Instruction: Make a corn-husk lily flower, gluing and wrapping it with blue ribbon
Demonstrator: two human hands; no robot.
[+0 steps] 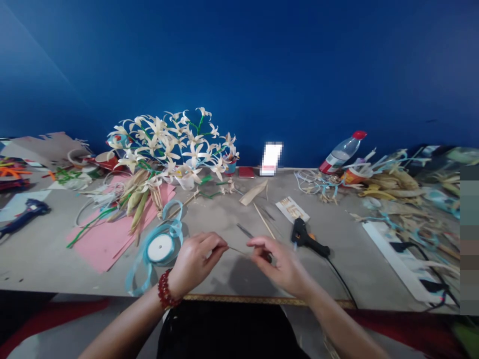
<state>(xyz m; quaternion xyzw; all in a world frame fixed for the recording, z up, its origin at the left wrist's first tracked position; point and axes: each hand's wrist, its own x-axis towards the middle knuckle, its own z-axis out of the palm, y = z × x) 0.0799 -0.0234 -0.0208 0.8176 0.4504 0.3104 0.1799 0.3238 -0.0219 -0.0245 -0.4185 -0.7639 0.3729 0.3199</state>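
Observation:
Over the front middle of the table, my left hand, with a red bead bracelet on its wrist, pinches one end of a thin wire-like strand. The strand runs across to my right hand, whose curled fingers close around its other end; the exact contact there is blurred. Just beyond the right fingers, a narrow grey metal blade points away to the left. Its rear part is hidden by the hand. A roll of light blue ribbon lies to the left of my left hand, its loose end trailing forward.
White flowers on green stems stand at the back left, near pink paper and dried husks. To the right lie a black glue gun and a white power strip. A bottle leans behind; a blue glue gun lies far left.

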